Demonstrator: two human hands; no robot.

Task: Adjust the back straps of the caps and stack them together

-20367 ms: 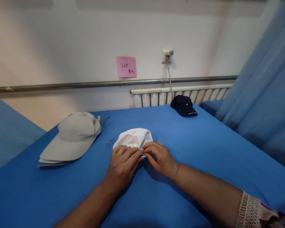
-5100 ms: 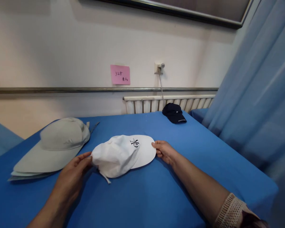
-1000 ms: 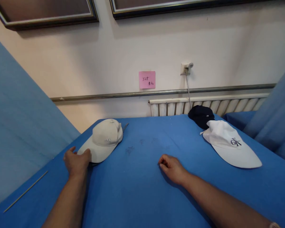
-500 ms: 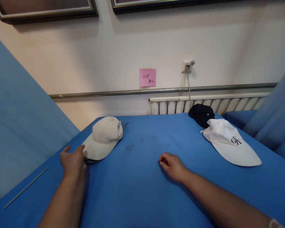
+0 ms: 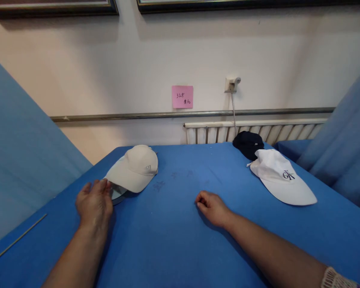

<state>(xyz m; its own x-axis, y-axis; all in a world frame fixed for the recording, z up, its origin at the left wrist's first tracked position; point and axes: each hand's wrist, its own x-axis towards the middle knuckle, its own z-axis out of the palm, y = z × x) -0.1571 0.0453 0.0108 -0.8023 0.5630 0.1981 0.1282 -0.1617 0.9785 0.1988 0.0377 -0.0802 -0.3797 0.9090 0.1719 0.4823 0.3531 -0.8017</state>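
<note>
At the left of the table, my left hand (image 5: 94, 202) has its fingers closed at the near left edge of the brim of a cream baseball cap (image 5: 136, 166). The brim is tilted up on that side. Beneath it shows the brim of a second, grey cap (image 5: 118, 193); the rest of that cap is hidden. My right hand (image 5: 212, 208) rests on the blue cloth near the middle, its fingers curled in with nothing visible in them. To its right lies a white cap (image 5: 276, 176) with black letters, in front of a dark navy cap (image 5: 248, 144).
A blue cloth (image 5: 168, 240) covers the table. A thin stick (image 5: 18, 239) lies along its left edge. Blue curtains hang on both sides. Behind stand a wall with a pink note (image 5: 182, 97), a pipe (image 5: 138, 116), a radiator (image 5: 258, 130) and a plugged socket (image 5: 231, 85).
My left hand has closed at the cream cap's brim. That brim has lifted and shifted to the right, uncovering more of the grey brim below. My right hand stays put; the view has turned slightly.
</note>
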